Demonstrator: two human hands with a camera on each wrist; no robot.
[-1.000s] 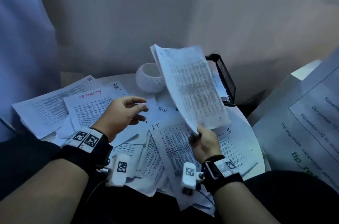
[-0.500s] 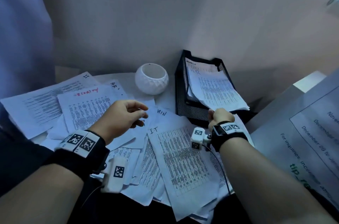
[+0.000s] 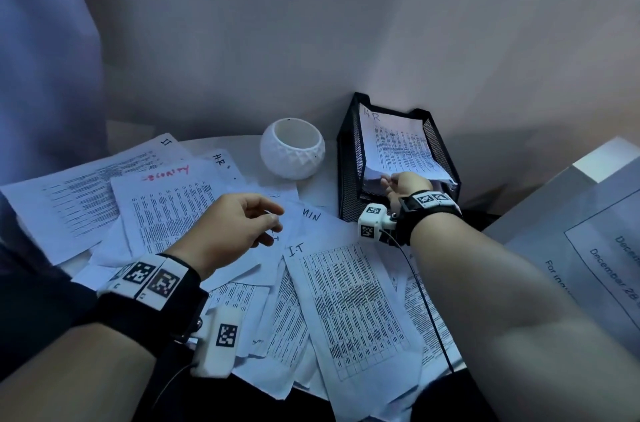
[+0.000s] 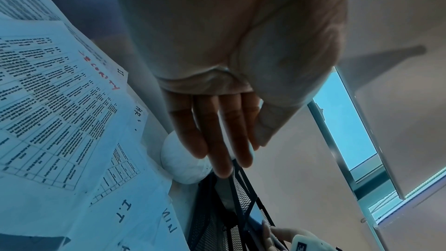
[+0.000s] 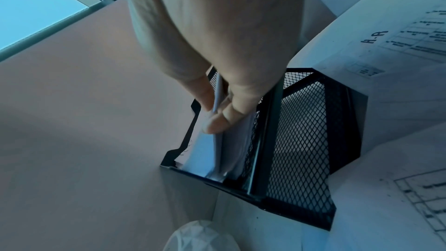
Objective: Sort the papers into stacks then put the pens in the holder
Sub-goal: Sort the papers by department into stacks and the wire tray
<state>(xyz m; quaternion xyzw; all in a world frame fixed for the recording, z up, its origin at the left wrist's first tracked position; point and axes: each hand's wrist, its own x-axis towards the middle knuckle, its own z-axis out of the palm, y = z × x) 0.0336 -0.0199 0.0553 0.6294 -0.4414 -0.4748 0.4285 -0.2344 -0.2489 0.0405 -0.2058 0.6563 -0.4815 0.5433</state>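
Printed papers [image 3: 349, 311] lie scattered over the small round table, hand-marked "IT", "HR", "MIN" and a red "SECURITY" sheet [image 3: 162, 203]. A black mesh tray [image 3: 349, 158] stands at the back right with an "HR" sheet [image 3: 398, 141] in it. My right hand [image 3: 403, 184] reaches into the tray's front and pinches the near edge of that sheet [image 5: 217, 131] between thumb and fingers. My left hand [image 3: 239, 224] hovers over the papers with relaxed, nearly straight fingers [image 4: 217, 140], holding nothing. A white faceted holder [image 3: 292, 148] stands empty left of the tray. No pens show.
A wall runs close behind the table. A grey surface with a large printed notice [image 3: 595, 248] borders the table on the right. Papers hang over the table's near edge by my lap.
My right hand carried the lifted sheet from above the table to the back right and laid it in the mesh tray. The left hand stayed over the papers and its fingers straightened a little.
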